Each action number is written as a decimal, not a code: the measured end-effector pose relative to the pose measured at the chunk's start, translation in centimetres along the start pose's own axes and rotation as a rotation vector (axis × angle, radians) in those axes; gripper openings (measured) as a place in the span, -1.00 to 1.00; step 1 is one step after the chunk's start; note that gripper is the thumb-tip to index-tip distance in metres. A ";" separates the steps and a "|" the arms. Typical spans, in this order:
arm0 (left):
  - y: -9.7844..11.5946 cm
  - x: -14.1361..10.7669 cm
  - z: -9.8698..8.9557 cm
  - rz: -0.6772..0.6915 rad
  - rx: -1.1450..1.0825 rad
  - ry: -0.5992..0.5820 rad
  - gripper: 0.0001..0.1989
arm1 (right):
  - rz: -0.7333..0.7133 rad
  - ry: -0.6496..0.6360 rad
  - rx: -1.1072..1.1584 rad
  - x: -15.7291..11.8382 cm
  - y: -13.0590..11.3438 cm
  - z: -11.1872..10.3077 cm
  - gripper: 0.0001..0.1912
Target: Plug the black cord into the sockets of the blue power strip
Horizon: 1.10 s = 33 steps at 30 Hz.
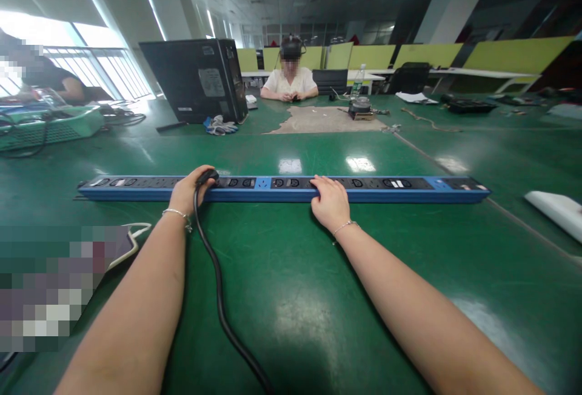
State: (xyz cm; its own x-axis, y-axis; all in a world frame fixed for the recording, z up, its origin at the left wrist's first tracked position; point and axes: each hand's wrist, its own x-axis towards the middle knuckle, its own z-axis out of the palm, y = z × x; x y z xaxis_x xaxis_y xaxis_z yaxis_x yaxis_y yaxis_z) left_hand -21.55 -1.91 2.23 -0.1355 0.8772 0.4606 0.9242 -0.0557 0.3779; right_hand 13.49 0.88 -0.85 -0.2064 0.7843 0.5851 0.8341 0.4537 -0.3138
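A long blue power strip (264, 196) with black sockets along its top lies crosswise on the green table (273, 274). My left hand (188, 192) is closed around a black plug (207, 175) at the strip's left half. Whether the plug sits in a socket or just rests against the strip, I cannot tell. From the plug a thick black power cord (218, 274) runs down toward the table's near edge. Right of the strip's middle, my right hand (330, 201) rests on it, fingers laid over the top and the front edge.
A black computer case (195, 80) stands at the back left, with gloves (220, 125) beside it. A green basket (50, 125) is far left. Across the table sits a person (291, 80). A white object (557, 213) lies at the right.
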 end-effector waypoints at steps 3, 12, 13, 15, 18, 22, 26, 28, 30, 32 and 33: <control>-0.2 -0.1 0.3 0.011 0.034 -0.042 -0.55 | 0.000 -0.001 0.001 0.0 0.0 0.0 -0.53; 0.0 -0.3 0.3 0.033 0.155 -0.049 -0.55 | -0.004 0.002 0.004 -0.1 0.0 0.0 -0.53; -0.1 -0.3 0.2 0.045 0.166 -0.047 -0.55 | -0.004 0.000 0.004 -0.1 0.0 0.0 -0.53; -0.4 -0.2 0.2 0.081 0.176 -0.049 -0.56 | -0.002 -0.005 0.003 -0.1 -0.1 -0.1 -0.53; -0.7 -0.3 0.5 0.112 0.141 -0.040 -0.57 | -0.005 -0.005 -0.002 0.0 -0.1 -0.1 -0.53; -0.7 -0.7 1.2 0.102 0.033 0.039 -0.60 | -0.018 0.006 0.001 0.0 0.0 0.0 -0.53; 0.4 -0.5 0.7 -0.015 -0.085 0.260 -0.61 | -0.014 0.025 0.011 0.0 0.1 0.1 -0.54; 1.7 -0.1 0.2 -0.046 -0.119 0.386 -0.59 | -0.013 0.028 0.014 0.0 0.1 0.1 -0.54; 3.5 0.2 0.2 0.006 -0.170 0.391 -0.61 | -0.014 0.029 0.016 0.0 0.1 0.1 -0.55; 5.5 0.4 1.0 0.087 -0.171 0.243 -0.62 | -0.015 0.030 0.016 0.0 0.1 0.1 -0.54; 6.6 0.4 1.6 0.110 -0.151 0.159 -0.63 | -0.014 0.029 0.016 0.0 0.1 0.2 -0.54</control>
State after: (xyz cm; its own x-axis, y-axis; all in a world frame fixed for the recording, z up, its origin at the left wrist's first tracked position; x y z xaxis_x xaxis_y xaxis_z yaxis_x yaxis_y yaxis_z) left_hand -14.95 -1.21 3.60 -0.1024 0.7766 0.6216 0.8743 -0.2278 0.4286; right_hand 13.47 0.99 -0.97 -0.2023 0.7654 0.6110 0.8230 0.4711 -0.3176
